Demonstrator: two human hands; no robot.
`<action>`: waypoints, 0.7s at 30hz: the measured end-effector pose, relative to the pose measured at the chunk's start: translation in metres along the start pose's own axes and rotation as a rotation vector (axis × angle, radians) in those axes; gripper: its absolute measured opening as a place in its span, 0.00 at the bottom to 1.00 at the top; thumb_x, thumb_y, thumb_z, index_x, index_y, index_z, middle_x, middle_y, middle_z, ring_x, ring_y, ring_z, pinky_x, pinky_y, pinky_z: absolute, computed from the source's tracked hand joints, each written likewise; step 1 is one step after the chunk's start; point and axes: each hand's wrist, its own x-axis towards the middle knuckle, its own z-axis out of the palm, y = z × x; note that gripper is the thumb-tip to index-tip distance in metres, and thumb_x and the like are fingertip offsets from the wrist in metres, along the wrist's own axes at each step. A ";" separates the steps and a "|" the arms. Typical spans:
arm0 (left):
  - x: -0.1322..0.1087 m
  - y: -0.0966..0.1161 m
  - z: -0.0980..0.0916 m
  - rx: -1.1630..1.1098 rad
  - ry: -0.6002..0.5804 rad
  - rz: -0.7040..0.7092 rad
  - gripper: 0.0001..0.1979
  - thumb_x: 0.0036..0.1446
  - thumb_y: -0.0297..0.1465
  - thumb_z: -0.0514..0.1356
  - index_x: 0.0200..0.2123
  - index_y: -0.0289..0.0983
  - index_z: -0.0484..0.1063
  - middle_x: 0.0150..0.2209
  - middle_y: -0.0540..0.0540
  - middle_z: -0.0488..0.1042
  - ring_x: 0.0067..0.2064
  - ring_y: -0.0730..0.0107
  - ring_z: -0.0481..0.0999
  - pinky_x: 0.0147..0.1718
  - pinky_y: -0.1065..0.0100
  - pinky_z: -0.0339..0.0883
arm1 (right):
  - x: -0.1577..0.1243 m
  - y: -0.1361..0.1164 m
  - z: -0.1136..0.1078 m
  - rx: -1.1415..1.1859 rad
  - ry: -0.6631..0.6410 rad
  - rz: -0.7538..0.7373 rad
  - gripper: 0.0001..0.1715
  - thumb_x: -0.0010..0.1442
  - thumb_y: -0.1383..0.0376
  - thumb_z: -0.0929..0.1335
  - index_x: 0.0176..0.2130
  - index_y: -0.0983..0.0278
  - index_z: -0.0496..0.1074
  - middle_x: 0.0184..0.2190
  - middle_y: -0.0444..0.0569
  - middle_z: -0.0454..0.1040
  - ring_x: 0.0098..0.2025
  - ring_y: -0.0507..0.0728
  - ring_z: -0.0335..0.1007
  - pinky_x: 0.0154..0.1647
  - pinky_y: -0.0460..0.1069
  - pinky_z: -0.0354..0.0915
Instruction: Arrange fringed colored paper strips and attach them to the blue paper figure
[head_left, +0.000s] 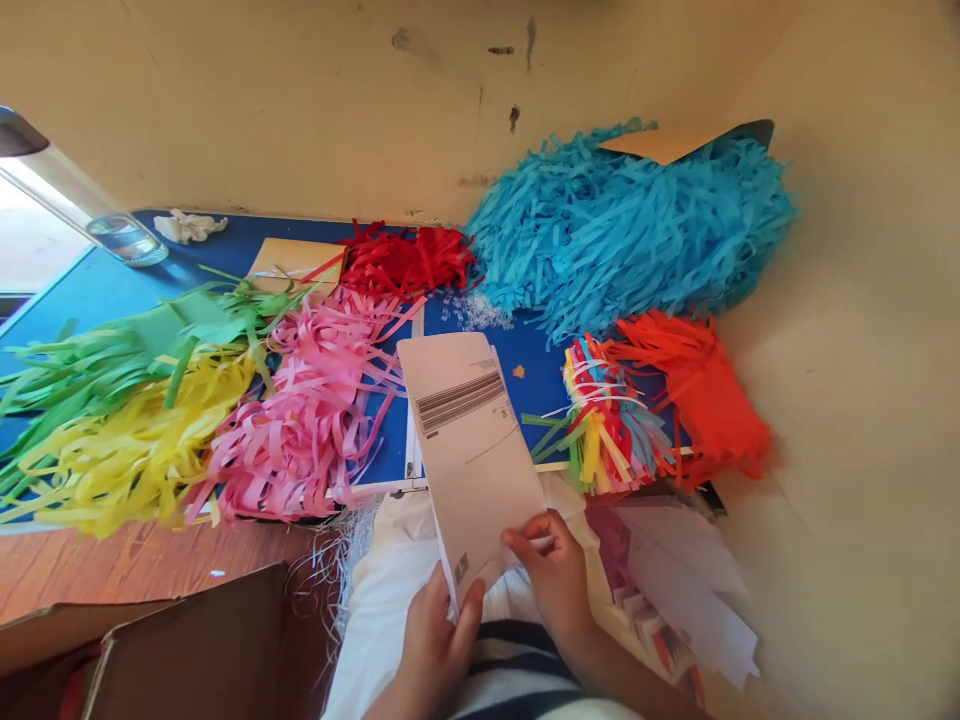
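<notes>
A long pale folded paper packet with printed barcodes rests tilted above my lap, its far end over the table's front edge. My left hand grips its near end between thumb and fingers. At its right edge, near the bottom corner, my right hand pinches the paper. Right of the packet lies a bundle of multicoloured paper strips tied with white string. Pink paper fringe lies to the left.
Yellow fringe, green fringe, red fringe, orange fringe and a large blue pile cover much of the blue table. A glass of water stands far left. A cardboard box is below.
</notes>
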 end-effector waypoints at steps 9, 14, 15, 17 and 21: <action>0.000 -0.001 -0.001 -0.050 -0.103 0.011 0.15 0.63 0.35 0.53 0.46 0.37 0.75 0.43 0.40 0.82 0.42 0.58 0.82 0.42 0.64 0.76 | -0.002 -0.002 -0.005 -0.005 0.013 0.003 0.22 0.48 0.50 0.75 0.27 0.62 0.66 0.22 0.41 0.68 0.23 0.52 0.63 0.26 0.46 0.62; -0.004 -0.004 0.000 -0.124 -0.081 0.004 0.15 0.62 0.35 0.54 0.46 0.37 0.76 0.43 0.41 0.82 0.41 0.58 0.81 0.42 0.63 0.75 | -0.006 0.002 -0.007 0.074 -0.066 0.059 0.24 0.46 0.48 0.76 0.28 0.62 0.67 0.22 0.40 0.69 0.23 0.52 0.62 0.24 0.45 0.59; -0.005 -0.004 0.000 -0.159 -0.087 -0.012 0.16 0.62 0.36 0.54 0.47 0.37 0.76 0.44 0.41 0.82 0.42 0.58 0.81 0.43 0.62 0.75 | -0.006 0.002 -0.007 0.085 -0.076 0.070 0.24 0.46 0.49 0.76 0.28 0.62 0.67 0.21 0.40 0.68 0.22 0.52 0.61 0.23 0.45 0.59; -0.005 -0.005 0.000 -0.245 -0.109 -0.057 0.18 0.62 0.37 0.55 0.51 0.37 0.75 0.47 0.41 0.80 0.46 0.57 0.79 0.47 0.60 0.73 | -0.007 0.003 -0.006 0.101 -0.086 0.077 0.23 0.45 0.50 0.76 0.28 0.62 0.67 0.20 0.39 0.67 0.22 0.51 0.60 0.23 0.45 0.58; -0.004 -0.006 -0.001 -0.357 -0.146 -0.153 0.20 0.62 0.38 0.55 0.54 0.38 0.73 0.51 0.42 0.78 0.50 0.55 0.77 0.52 0.59 0.69 | -0.008 0.002 -0.006 0.113 -0.094 0.092 0.22 0.45 0.51 0.77 0.27 0.62 0.67 0.20 0.39 0.67 0.22 0.51 0.60 0.23 0.45 0.58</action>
